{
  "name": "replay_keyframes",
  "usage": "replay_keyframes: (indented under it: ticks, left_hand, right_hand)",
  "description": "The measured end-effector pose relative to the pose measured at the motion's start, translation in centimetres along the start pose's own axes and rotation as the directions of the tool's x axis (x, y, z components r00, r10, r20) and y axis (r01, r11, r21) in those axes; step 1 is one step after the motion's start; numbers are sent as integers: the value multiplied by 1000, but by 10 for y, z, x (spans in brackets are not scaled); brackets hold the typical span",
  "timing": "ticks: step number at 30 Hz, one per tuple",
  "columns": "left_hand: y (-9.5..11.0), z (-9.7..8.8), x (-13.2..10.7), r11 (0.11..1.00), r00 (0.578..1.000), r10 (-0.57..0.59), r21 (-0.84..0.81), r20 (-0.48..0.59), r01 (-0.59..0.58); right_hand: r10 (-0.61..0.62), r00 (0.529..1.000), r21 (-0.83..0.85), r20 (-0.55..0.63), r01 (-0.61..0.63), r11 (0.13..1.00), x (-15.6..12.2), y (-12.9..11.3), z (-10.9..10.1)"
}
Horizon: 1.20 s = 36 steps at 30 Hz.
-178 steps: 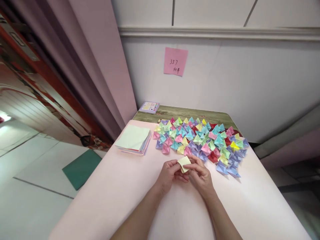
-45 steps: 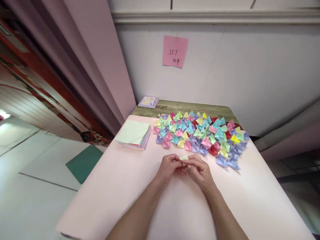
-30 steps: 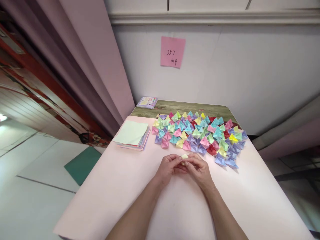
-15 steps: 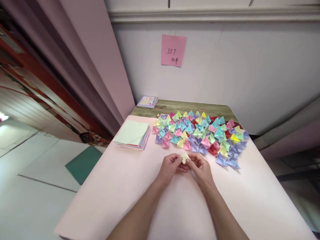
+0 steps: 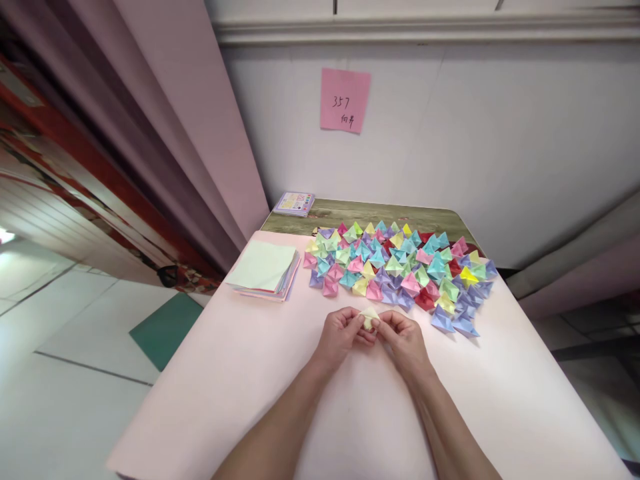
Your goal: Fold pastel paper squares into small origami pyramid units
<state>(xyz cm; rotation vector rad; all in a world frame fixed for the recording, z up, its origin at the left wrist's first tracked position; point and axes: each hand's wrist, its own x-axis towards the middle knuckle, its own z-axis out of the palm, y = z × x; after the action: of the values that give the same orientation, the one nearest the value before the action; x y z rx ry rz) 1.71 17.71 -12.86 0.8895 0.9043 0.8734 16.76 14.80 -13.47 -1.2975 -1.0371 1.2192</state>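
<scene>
Between both hands, just above the pink tabletop [image 5: 250, 373], is a small pale yellow folded paper [image 5: 369, 316]. My left hand [image 5: 342, 333] pinches its left side, with the thumb on the near face and some fingers beneath. My right hand [image 5: 403, 335] grips the right side between thumb and fingers. The underside of the paper is hidden by the fingers. Beyond the hands lie many small origami boats [image 5: 395, 267] in blue, green, pink, yellow, red and purple, packed close together. A stack of square paper sheets [image 5: 263, 267], pale green on top, sits to the left.
A printed packet [image 5: 295, 203] rests at the back left on a wood-patterned strip [image 5: 345, 209]. The white wall [image 5: 425, 133] behind carries a pink note [image 5: 345, 100]. A pink curtain [image 5: 210, 133] hangs at the left, and a green square [image 5: 166, 331] is on the floor.
Both hands keep hold of the yellow paper; the fingers have shifted slightly and its visible shape looks a little different. The boats and the stack have not moved on the table.
</scene>
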Motion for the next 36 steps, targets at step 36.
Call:
replay_keyframes:
  ticks: [36]
  left_hand:
    - [8, 3, -8, 972, 984, 174, 153, 27, -176]
  right_hand:
    - [-68, 998, -44, -2, 68, 997, 0, 3, 3]
